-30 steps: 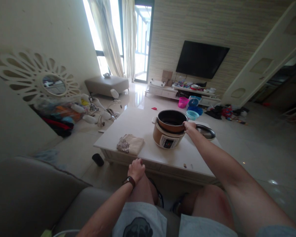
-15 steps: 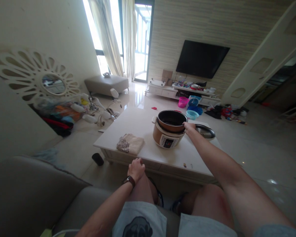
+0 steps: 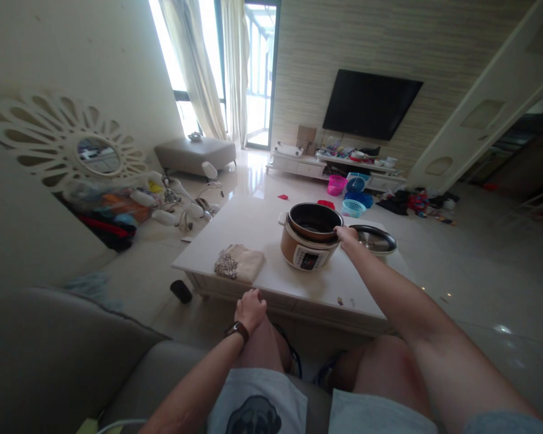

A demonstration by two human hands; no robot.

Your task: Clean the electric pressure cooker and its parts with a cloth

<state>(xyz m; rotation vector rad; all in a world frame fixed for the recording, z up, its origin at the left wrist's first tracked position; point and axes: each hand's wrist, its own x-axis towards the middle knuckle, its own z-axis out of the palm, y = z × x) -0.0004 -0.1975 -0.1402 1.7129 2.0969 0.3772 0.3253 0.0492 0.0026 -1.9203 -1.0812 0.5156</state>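
My right hand (image 3: 346, 234) reaches out to the rim of the dark inner pot (image 3: 314, 220), which sits tilted in a brown and white rice cooker (image 3: 305, 252) on the white coffee table (image 3: 253, 226). The fingers close on the pot's right edge. The cooker's lid (image 3: 373, 239) lies on the table just right of that hand. My left hand (image 3: 250, 308), with a watch on the wrist, rests curled on my left knee and holds nothing I can see. A folded beige cloth (image 3: 239, 263) lies on the table left of the cooker.
I sit on a grey sofa (image 3: 49, 355) close to the table's near edge. A black object (image 3: 180, 291) lies on the floor by the table's left corner. Toys and coloured baskets (image 3: 349, 196) clutter the floor beyond, before a TV stand (image 3: 330, 166) and wall TV (image 3: 371, 105).
The view has shifted slightly; my right hand stays on the pot rim and my left hand stays on the knee.
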